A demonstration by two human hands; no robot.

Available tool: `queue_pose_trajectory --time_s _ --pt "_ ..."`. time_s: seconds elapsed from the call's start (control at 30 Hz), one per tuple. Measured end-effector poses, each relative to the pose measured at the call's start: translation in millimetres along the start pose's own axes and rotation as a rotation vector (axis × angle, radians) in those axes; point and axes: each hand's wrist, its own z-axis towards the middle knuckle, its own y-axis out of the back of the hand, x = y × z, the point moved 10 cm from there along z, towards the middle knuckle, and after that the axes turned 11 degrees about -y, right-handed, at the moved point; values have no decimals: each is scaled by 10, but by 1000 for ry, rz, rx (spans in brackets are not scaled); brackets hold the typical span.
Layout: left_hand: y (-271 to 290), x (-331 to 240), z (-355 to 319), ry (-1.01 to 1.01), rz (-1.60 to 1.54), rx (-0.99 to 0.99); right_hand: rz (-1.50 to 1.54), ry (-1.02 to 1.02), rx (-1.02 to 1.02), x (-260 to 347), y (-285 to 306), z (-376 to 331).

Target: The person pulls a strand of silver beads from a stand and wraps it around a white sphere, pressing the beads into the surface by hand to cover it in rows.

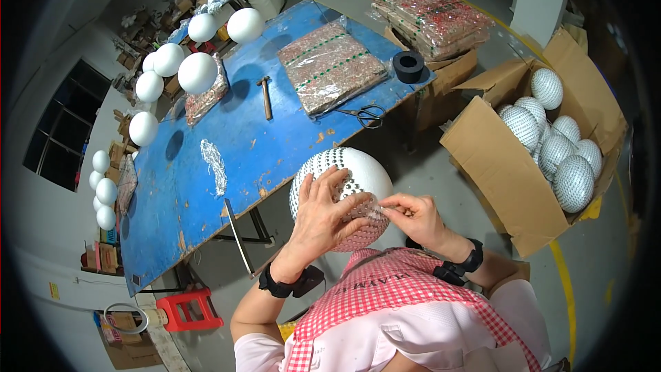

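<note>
A large white egg-shaped ball (pixel 375 173) rests against my lap, with rows of small silvery beads or studs covering much of its left and lower side. My left hand (pixel 320 212) lies across the studded side, its fingers spread and touching the surface. Close to the ball's lower right, my right hand (pixel 418 219) is closed in a pinch, thumb against forefinger. Something small and pale shows at those fingertips, too small to make out. The left palm hides part of the rows. On the blue table (pixel 241 158) lies a tangle of silvery bead strands (pixel 214 165).
Right of me, an open cardboard box (pixel 506 179) holds several studded egg shapes (pixel 573 182). The table carries a hammer (pixel 266 98), scissors (pixel 370 116), black tape (pixel 409 67) and a wrapped pack (pixel 332 69). Plain white balls (pixel 197 73) line its far side. A red stool (pixel 189 310) stands lower left.
</note>
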Motion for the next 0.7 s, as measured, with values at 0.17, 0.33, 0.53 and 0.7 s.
queue_pose_trajectory --time_s 0.17,0.33,0.53,0.7 --pt "7 26 -21 14 -10 0 -72 46 -7 98 -32 30" --pt "25 49 -36 18 -29 -4 -531 432 -77 479 -98 -124" --pt "140 66 -53 21 -79 -92 -735 522 -80 543 -195 -160" --pt "124 85 -57 36 -193 -84 -694 509 -73 558 -208 -130"
